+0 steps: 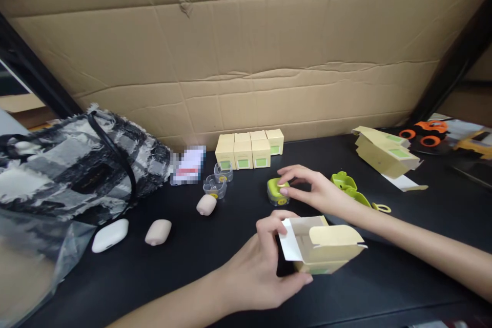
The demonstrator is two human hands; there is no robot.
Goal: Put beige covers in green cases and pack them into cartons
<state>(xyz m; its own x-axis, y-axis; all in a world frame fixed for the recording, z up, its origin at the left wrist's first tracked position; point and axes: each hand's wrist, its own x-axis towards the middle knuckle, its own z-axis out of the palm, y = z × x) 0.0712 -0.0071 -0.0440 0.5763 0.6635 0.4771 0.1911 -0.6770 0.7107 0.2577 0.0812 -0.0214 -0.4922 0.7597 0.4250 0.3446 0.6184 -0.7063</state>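
Observation:
My left hand [265, 261] is wrapped round a small pale-yellow carton [330, 256], tilted with its flaps open and its inside showing. Beyond it, my right hand [307, 184] has thumb and fingers closed on the top of a green rounded case [274, 184]. That case sits in a clear plastic tray with a round yellow sticker, on the black table. Just behind my right wrist lie green cases or covers [344, 182] with a pale-yellow ring, partly hidden by my forearm. Two empty clear plastic trays [215, 186] stand to the left.
Several closed yellow cartons [243, 151] stand against the cardboard wall [246, 51]. Flattened cartons [384, 154] and an orange-wheeled toy [426, 132] lie right. Two pinkish cases [158, 232], a white case [110, 236] and a black-and-white bag [107, 159] are left.

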